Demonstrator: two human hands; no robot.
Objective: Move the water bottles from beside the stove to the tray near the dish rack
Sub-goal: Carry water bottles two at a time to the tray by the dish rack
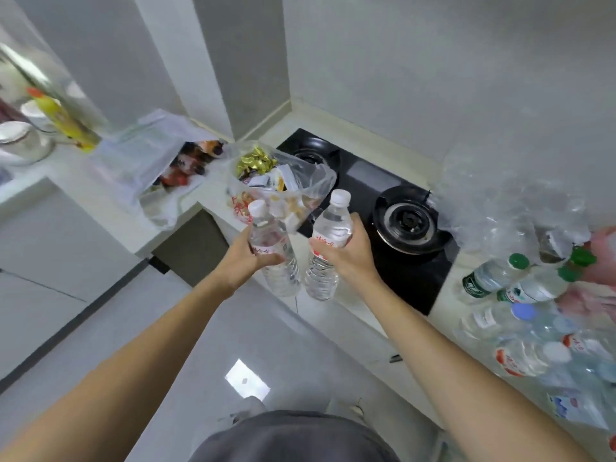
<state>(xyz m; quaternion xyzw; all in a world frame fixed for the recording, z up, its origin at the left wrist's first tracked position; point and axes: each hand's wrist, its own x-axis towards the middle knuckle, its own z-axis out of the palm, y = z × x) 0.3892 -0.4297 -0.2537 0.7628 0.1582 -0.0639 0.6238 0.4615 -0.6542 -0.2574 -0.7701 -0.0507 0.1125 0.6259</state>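
Note:
My left hand (245,258) grips a clear water bottle with a white cap and red label (271,248) around its middle. Around a second, matching water bottle (328,245) my right hand (346,251) is wrapped. Both bottles hang in the air just in front of the black gas stove (393,208). To the right of the stove, several more water bottles (520,315) with green, blue and white caps lie piled on the white counter. At the far left stands a dish rack area (23,135) with bowls. No tray can be made out.
Two plastic bags stand on the counter left of the stove: a snack bag (266,185) and another bag (160,165). A yellow bottle (63,121) stands by the bowls. Crumpled clear plastic wrap (500,201) lies behind the bottle pile. Grey floor lies below.

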